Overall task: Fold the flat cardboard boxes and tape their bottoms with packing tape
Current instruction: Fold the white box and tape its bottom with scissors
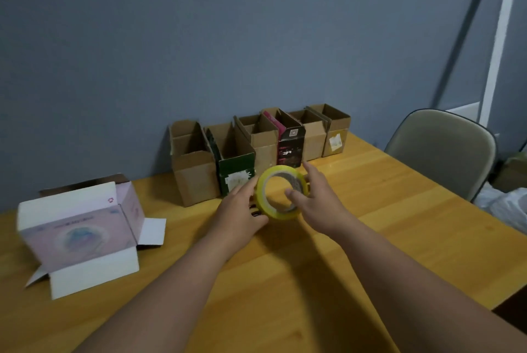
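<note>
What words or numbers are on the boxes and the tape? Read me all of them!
No text here can be read.
Black box: a square code and pale print, too blurred to read.
Green box: a white label, too blurred to read.
Brown box at the right end: a pale sticker, too small to read.
Pink and white box: faint print and a small red mark, too blurred to read.
Yellow tape roll: no text shows.

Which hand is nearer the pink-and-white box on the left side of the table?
Left. The left hand grips the near-left edge of the tape roll, on the side toward the pink-and-white box. The right hand holds the roll's far side, farther from it.
</note>
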